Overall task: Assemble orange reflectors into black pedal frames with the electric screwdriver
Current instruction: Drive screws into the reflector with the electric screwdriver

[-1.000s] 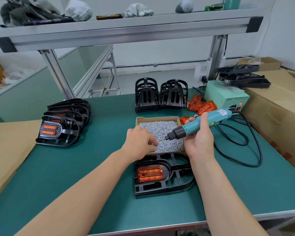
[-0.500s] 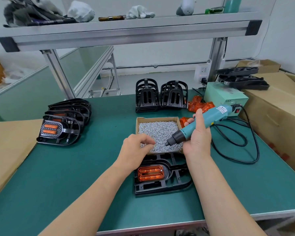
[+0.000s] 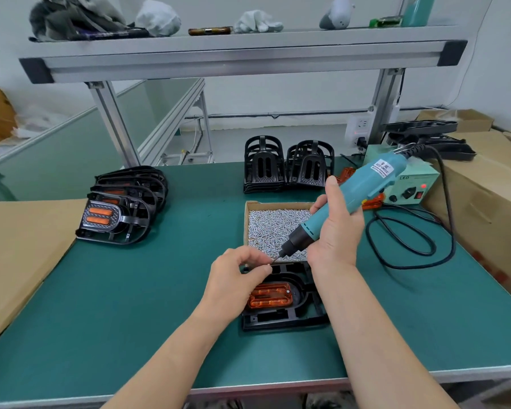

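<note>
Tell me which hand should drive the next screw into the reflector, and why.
Right. The right hand grips the electric screwdriver, its bit angled down toward the black pedal frame holding the orange reflector. The left hand only pinches something small, likely a screw, at the bit's tip.

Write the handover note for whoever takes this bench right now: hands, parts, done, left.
Left hand: pinches what looks like a screw at the driver's bit tip.
Right hand: grips the electric screwdriver, tilted down over the near edge of the screw box.
Pedal frame lies in front of the box with an orange reflector seated in it; I cannot tell whether it is fastened.
Done: finished pedals stacked at left.
Left: drive this screw, then fit the empty frames at the back with the loose reflectors.
</note>
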Demonstrator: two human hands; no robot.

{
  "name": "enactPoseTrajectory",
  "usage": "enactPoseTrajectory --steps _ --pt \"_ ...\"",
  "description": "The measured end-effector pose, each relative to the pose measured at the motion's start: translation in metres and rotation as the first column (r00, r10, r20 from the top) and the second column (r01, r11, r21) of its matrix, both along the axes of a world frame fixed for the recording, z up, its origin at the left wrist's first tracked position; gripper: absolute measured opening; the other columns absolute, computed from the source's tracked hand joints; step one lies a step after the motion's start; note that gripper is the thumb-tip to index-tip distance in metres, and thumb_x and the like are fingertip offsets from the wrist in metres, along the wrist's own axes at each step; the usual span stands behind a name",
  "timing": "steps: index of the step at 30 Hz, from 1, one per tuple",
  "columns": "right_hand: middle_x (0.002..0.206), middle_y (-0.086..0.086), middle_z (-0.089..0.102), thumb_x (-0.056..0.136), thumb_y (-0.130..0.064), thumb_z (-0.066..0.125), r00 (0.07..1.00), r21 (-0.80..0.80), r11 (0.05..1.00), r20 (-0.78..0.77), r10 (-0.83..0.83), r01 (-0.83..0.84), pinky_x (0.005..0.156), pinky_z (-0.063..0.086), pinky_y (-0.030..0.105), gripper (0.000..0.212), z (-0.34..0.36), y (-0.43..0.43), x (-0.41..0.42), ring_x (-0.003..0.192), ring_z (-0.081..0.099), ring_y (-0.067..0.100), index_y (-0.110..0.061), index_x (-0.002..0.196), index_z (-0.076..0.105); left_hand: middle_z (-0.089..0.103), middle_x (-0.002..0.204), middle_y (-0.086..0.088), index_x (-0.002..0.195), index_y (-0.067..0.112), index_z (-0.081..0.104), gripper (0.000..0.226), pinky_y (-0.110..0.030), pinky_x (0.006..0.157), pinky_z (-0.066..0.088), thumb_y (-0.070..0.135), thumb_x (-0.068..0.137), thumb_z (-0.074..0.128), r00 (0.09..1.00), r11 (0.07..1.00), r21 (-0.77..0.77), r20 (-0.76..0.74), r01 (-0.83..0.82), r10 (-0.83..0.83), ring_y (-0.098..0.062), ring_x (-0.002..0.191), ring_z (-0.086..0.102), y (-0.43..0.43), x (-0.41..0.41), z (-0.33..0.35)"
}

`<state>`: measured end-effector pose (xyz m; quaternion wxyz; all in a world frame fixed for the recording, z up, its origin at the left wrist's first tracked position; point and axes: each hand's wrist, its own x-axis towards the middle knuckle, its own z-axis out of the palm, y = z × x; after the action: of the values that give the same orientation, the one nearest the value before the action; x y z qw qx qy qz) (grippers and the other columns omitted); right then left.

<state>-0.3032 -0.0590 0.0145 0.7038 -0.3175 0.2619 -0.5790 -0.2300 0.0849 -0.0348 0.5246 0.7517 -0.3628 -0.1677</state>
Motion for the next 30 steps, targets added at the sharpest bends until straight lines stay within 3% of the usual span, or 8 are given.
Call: enactPoseTrajectory --steps 6,10,12,16,21,26,30 --pt "0.057 -0.005 0.052 0.09 -0.024 0.074 1.0 -0.061 0.998 -0.012 -0.009 0.008 0.053 0.046 0.02 0.02 0.005 0.01 0.002 0.05 0.048 0.009 -0.019 0.092 0.055 0.072 0.091 0.001 0.08 0.037 0.073 0.024 -0.037 0.093 0.052 0.013 0.082 0.078 0.997 0.999 -0.038 -0.083 -0.009 0.006 -0.013 0.094 0.066 0.005 0.001 0.0" --pt "0.057 -0.003 0.051 0.091 -0.023 0.074 1.0 -0.06 0.998 -0.021 -0.005 0.004 0.054 0.046 0.019 0.019 0.006 0.014 0.002 0.05 0.047 0.009 -0.019 0.092 0.055 0.073 0.09 0.001 0.077 0.032 0.074 0.022 -0.039 0.093 0.052 0.011 0.081 0.078 0.996 0.999 -0.041 -0.085 -0.02 0.016 -0.014 0.095 0.066 0.007 0.0 0.0" --pt "0.057 -0.003 0.051 0.091 -0.022 0.074 1.0 -0.056 0.998 -0.02 -0.009 0.007 0.053 0.046 0.018 0.019 0.005 0.015 0.001 0.05 0.047 0.009 -0.018 0.093 0.055 0.072 0.091 0.001 0.076 0.034 0.073 0.022 -0.033 0.092 0.05 0.012 0.08 0.078 0.998 0.999 -0.04 -0.053 -0.028 0.026 -0.01 0.095 0.065 0.008 -0.001 -0.001" --pt "0.056 -0.004 0.051 0.091 -0.022 0.074 0.999 -0.057 0.998 -0.028 -0.017 0.015 0.055 0.046 0.019 0.02 0.006 0.018 0.002 0.051 0.047 0.009 -0.019 0.092 0.054 0.066 0.093 0.008 0.074 0.043 0.068 0.033 -0.005 0.08 0.039 0.013 0.08 0.078 0.993 0.995 -0.076 0.094 -0.066 0.073 0.003 0.092 0.06 0.011 -0.008 -0.002" --pt "0.056 -0.006 0.052 0.09 -0.023 0.073 0.998 -0.049 0.998 -0.049 -0.037 0.035 0.058 0.048 0.021 0.019 0.004 0.021 0.003 0.053 0.048 0.008 -0.019 0.093 0.054 0.067 0.083 0.013 0.104 0.045 0.055 0.049 -0.015 0.091 0.039 0.005 0.082 0.074 0.979 0.984 -0.176 0.19 -0.039 0.073 -0.01 0.101 0.06 0.015 -0.015 -0.003" --pt "0.057 -0.006 0.053 0.087 -0.026 0.073 0.995 -0.061 0.997 -0.087 -0.052 0.047 0.06 0.047 0.022 0.021 0.002 0.025 0.004 0.054 0.049 0.009 -0.02 0.09 0.053 0.065 0.083 0.014 0.118 0.037 0.052 0.056 -0.006 0.092 0.032 0.001 0.081 0.073 0.948 0.977 -0.208 0.302 -0.039 0.102 -0.012 0.105 0.057 0.017 -0.015 -0.009" --pt "0.056 -0.004 0.052 0.089 -0.023 0.073 0.996 -0.039 0.999 -0.085 -0.04 0.037 0.057 0.045 0.021 0.019 0.003 0.026 0.006 0.053 0.049 0.01 -0.019 0.091 0.054 0.064 0.085 0.016 0.129 0.03 0.05 0.058 -0.011 0.097 0.032 0.007 0.082 0.075 0.935 0.987 -0.161 0.35 -0.006 0.063 -0.013 0.111 0.053 0.019 -0.009 -0.009"
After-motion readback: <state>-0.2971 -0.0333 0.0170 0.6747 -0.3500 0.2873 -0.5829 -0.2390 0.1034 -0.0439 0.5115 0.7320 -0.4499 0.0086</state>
